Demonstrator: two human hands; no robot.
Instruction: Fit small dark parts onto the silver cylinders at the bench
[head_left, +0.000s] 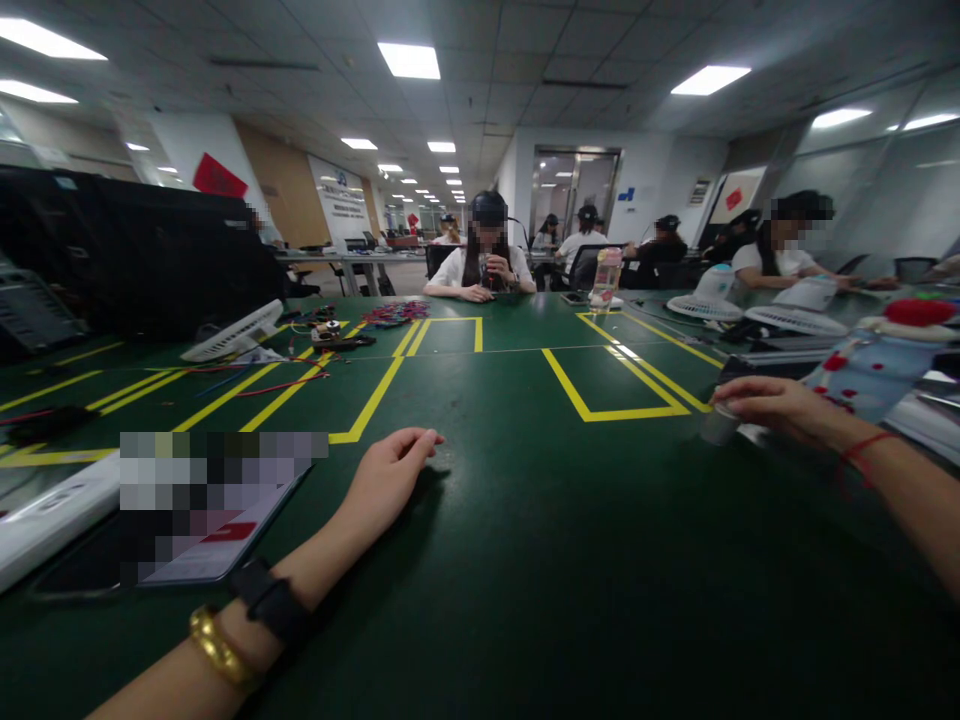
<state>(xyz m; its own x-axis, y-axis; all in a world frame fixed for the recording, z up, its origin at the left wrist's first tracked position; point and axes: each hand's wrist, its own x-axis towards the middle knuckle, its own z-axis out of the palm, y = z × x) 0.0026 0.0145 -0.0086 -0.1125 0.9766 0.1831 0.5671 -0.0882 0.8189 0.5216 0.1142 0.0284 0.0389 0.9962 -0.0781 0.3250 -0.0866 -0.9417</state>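
1. Nearest, the left forearm crosses the dark green tabletop [487,580], wearing a thick gold-coloured bangle [217,648] and a wide black wristband [270,600]; a flat, dark-edged slab with a lit screen [232,548] lies beside it.
2. The left hand [386,475] rests loosely curled, released, with nothing in it that I can see.
3. Over on the right, the right hand [787,405] grasps a small, clear, plastic-looking cup [718,429] by its top, beside the yellow tape. I'd judge things partway: the hold is taken, the letting go not yet done. Whether the cup touches the tabletop, I can't tell.
4. Just past that hand is a pale blue, red-spotted container [877,368].
5. Farther off, 2 white fans [705,297] [799,310] sit on the right.
6. Across the tabletop, 1 person in a white top [454,272] holds something I can't make out.
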